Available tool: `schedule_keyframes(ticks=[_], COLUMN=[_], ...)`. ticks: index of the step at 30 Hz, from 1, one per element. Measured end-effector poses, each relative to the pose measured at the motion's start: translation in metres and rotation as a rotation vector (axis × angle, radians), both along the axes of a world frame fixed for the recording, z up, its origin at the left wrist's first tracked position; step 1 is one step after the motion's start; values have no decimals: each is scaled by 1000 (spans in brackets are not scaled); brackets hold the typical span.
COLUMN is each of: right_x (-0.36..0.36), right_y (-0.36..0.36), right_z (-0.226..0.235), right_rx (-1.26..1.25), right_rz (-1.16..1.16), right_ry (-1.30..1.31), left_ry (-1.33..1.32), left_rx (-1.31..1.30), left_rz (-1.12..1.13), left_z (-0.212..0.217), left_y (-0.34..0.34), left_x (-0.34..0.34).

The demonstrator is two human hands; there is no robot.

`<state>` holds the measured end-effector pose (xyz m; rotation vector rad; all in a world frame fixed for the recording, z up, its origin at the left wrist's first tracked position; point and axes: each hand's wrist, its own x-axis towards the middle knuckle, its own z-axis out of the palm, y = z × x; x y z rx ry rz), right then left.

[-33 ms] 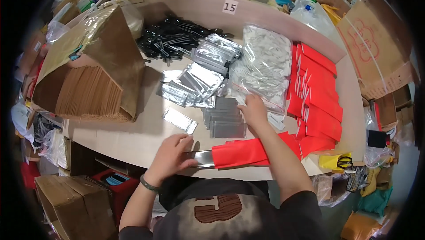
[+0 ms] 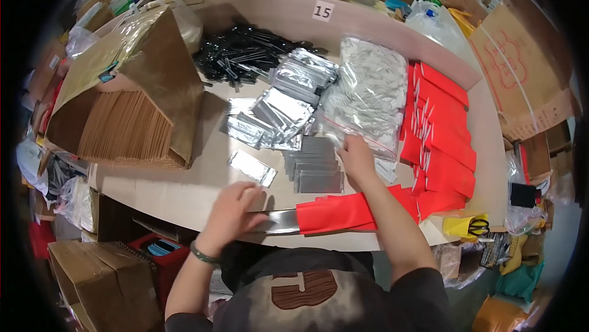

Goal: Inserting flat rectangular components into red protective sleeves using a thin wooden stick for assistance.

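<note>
The left hand (image 2: 232, 208) is pressed flat on a silver foil strip (image 2: 277, 221) at the table's (image 2: 184, 191) near edge, fingers together on top, not pinching it. The shiny, narrow strip sticks halfway out of a flat red sleeve (image 2: 343, 212). The right hand (image 2: 358, 157) reaches, fingers curled, onto a clear plastic bag (image 2: 368, 99) beside the grey foil stack (image 2: 316, 166); can't tell whether it's actually gripping.

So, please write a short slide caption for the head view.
Left hand presses a silver pouch half inside a red sleeve; right hand reaches the clear bags.
</note>
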<state>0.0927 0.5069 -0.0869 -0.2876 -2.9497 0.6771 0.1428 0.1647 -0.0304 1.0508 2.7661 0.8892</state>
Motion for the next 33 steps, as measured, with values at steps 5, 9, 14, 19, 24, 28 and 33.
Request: schedule_keyframes(ticks=[5, 9, 14, 19, 24, 28, 33], right_x=[49, 64, 57, 38, 66, 91, 108], right_y=[17, -22, -43, -64, -135, -139, -96], right_z=[28, 29, 13, 22, 45, 27, 50], right_rx=[-118, -202, 112, 197, -298, 0, -254], right_rz=[-13, 300, 454, 637, 663, 923, 700], right_ry=[52, -9, 4, 362, -21, 256, 156], left_ry=[383, 452, 140, 295, 486, 736, -449], left_rx=[192, -119, -180, -318, -323, 107, 693], left_rz=[450, 806, 679, 760, 894, 896, 841], left_z=[30, 61, 23, 30, 17, 14, -26], left_y=[-105, -150, -168, -151, -169, -154, -122], left_x=[-43, -110, -145, -145, -133, -99, 43])
